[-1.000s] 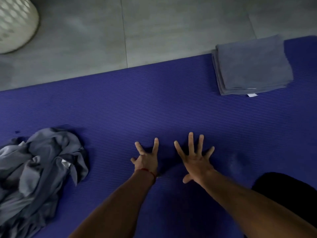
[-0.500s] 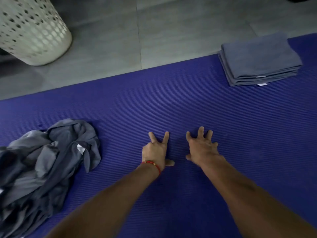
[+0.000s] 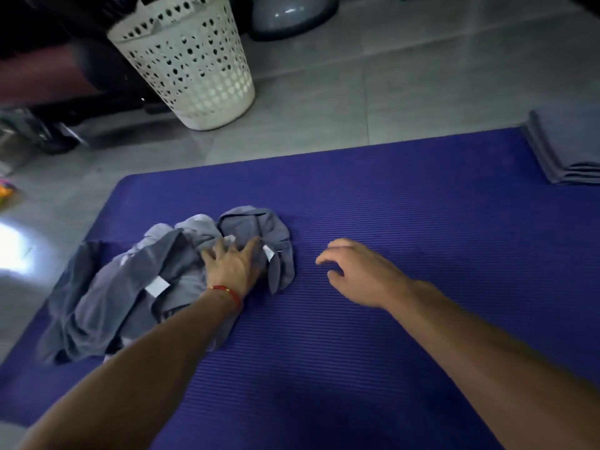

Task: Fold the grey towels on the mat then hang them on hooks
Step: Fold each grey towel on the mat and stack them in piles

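Grey cloth sits in two places in the head view, and that split suggests how far the job has got. A neat stack of folded grey towels [image 3: 566, 147] lies at the far right edge of the purple mat [image 3: 373, 222], partly cut off by the frame, so I judge some of the folding done. A crumpled heap of grey towels [image 3: 136, 280] lies on the mat's left part, unfolded, with several small white labels showing among its creases. No hooks are in sight, so the hanging looks wholly ahead, as does the rest of the folding.

The left hand [image 3: 232, 266], a red thread bracelet [image 3: 229, 292] at its wrist, rests on the right side of the heap with fingers spread wide and laid over the cloth; whether any fingertip has pinched a fold I cannot tell. The right hand [image 3: 355, 272] hovers just above bare mat beside the heap, fingers loosely curled, holding nothing.

The towels look thin, soft and limp, bunching into rounded folds. The mat is foam-like, finely ribbed across its surface, with rounded corners. It lies on smooth grey floor tiles [image 3: 357, 86]. Beyond it stands a cream plastic laundry basket [image 3: 191, 63], tapered and pierced with small holes
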Demonstrator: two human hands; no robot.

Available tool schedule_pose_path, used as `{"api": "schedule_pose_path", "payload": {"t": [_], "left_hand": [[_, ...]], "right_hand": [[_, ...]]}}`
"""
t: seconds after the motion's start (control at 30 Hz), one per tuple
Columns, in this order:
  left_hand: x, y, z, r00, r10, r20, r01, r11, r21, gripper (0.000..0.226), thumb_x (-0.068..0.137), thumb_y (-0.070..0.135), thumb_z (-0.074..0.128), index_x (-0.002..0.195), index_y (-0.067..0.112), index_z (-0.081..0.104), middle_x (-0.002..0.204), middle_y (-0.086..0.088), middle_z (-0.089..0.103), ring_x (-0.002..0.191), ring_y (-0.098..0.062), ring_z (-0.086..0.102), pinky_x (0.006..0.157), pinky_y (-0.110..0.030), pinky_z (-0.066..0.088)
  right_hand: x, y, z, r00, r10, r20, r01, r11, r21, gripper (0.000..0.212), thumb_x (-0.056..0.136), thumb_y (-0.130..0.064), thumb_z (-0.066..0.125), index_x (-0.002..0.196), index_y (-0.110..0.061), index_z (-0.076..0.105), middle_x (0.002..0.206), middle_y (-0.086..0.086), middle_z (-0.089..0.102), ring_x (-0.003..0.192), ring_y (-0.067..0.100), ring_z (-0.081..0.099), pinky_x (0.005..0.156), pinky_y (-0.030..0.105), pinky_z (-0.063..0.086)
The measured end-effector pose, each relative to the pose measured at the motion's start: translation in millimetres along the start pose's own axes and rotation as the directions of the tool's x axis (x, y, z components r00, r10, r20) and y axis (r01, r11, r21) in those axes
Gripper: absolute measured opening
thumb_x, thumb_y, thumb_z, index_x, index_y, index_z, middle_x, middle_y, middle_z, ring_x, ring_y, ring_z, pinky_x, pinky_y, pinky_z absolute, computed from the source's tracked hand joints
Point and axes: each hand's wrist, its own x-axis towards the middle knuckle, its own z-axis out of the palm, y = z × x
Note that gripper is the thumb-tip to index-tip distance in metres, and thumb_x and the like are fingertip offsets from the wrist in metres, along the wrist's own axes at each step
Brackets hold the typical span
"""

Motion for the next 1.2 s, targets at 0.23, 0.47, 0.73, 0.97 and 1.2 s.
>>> {"api": "schedule_pose_path", "payload": {"t": [0.23, 0.47, 0.73, 0.97, 1.2], "left_hand": [[-8.0, 27.0, -31.9, 0.998, 0.069, 0.009, -0.069, 0.996, 0.054, 0.01, 0.093, 0.032, 0.056, 0.091, 0.026, 0.064, 0.1, -0.003, 0.067, 0.105, -0.031, 0.057, 0.088, -0.041, 0.045], [-67.7, 127.6, -137.2, 0.811, 0.283, -0.512, -0.565, 0.601, -0.565, 0.027, 0.099, 0.025, 0.043, 0.101, 0.017, 0.069, 0.095, -0.004, 0.061, 0.082, -0.024, 0.06, 0.074, -0.037, 0.044], [-71.5, 211.3, -141.1, 0.908, 0.289, -0.304, -0.364, 0.185, -0.913, 0.02, 0.092, 0.033, 0.063, 0.11, 0.024, 0.059, 0.098, 0.002, 0.055, 0.083, -0.008, 0.058, 0.082, -0.021, 0.048], [-88.6, 298.8, -108.5, 0.9, 0.357, -0.25, -0.358, 0.277, -0.892, 0.022, 0.093, 0.026, 0.068, 0.102, 0.008, 0.059, 0.096, -0.004, 0.062, 0.088, -0.022, 0.058, 0.075, -0.03, 0.037], [-82.8, 281.4, -94.8, 0.831, 0.492, -0.259, -0.539, 0.599, -0.592, 0.024, 0.095, 0.032, 0.054, 0.117, 0.024, 0.055, 0.111, 0.001, 0.06, 0.096, -0.028, 0.061, 0.078, -0.046, 0.051]], "right_hand": [[-18.7, 33.4, -22.1, 0.997, 0.02, 0.07, -0.015, 0.997, -0.077, 0.038, 0.101, -0.027, 0.055, 0.137, -0.038, 0.055, 0.136, -0.011, 0.054, 0.119, 0.008, 0.055, 0.099, 0.035, 0.05], [-38.3, 56.1, -70.7, 0.984, -0.097, 0.149, 0.026, 0.908, 0.418, 0.051, 0.087, -0.018, 0.08, 0.12, -0.051, 0.062, 0.135, -0.029, 0.056, 0.118, -0.009, 0.053, 0.1, 0.026, 0.045], [-110.9, 119.7, -170.9, 0.983, 0.183, -0.015, -0.171, 0.943, 0.286, 0.015, 0.1, -0.027, 0.063, 0.096, -0.014, 0.068, 0.079, 0.009, 0.065, 0.072, 0.019, 0.056, 0.066, 0.036, 0.049], [-165.4, 161.3, -161.1, 0.942, 0.335, -0.032, -0.256, 0.776, 0.577, 0.02, 0.101, -0.028, 0.062, 0.098, -0.011, 0.071, 0.082, 0.003, 0.072, 0.073, 0.011, 0.063, 0.068, 0.03, 0.049], [-204.5, 229.8, -170.8, 0.891, 0.257, -0.373, -0.347, 0.917, -0.197, 0.012, 0.098, -0.039, 0.062, 0.091, -0.029, 0.06, 0.078, -0.004, 0.067, 0.079, 0.024, 0.059, 0.072, 0.042, 0.05]]}}
